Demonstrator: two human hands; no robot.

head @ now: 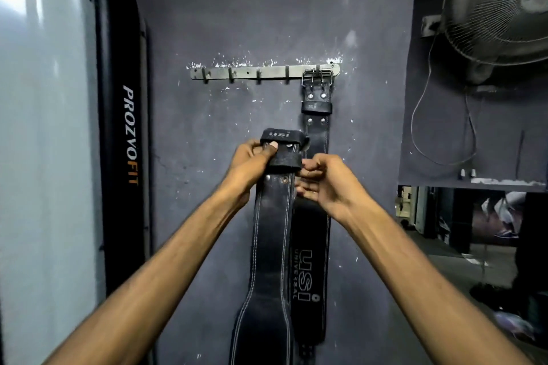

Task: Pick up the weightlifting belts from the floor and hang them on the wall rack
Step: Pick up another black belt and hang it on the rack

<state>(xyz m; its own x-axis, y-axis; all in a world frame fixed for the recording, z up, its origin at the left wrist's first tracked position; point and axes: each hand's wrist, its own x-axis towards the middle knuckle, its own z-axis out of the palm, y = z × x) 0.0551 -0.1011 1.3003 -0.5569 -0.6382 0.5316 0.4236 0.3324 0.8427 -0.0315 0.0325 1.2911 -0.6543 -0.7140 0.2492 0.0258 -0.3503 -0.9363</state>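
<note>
Two belts noted against the wall. One belt (315, 139) is hung already by its buckle on the rightmost hook of the rack (264, 72); it lies flat down the wall. Second belt (271, 246) is held up below the rack, just left of the first and overlapping it, its lower end running out of view.

Left hand (252, 164) is clenched on the second belt's top end, thumb pressed over the loop. Right hand (323, 184) is curled at that belt's right edge; whether it is gripped there cannot be told.

Handling, judged: thick stitched leather, stiff, fairly heavy, not fragile; little sag expected. Best held near the buckle end, so the buckle can be hooked on a free peg.

Writing read: "USI UNIVERSAL" down the hung belt; "USI" on both loops; "PROZVOFIT" on the dark panel (130, 133) at left.
</note>
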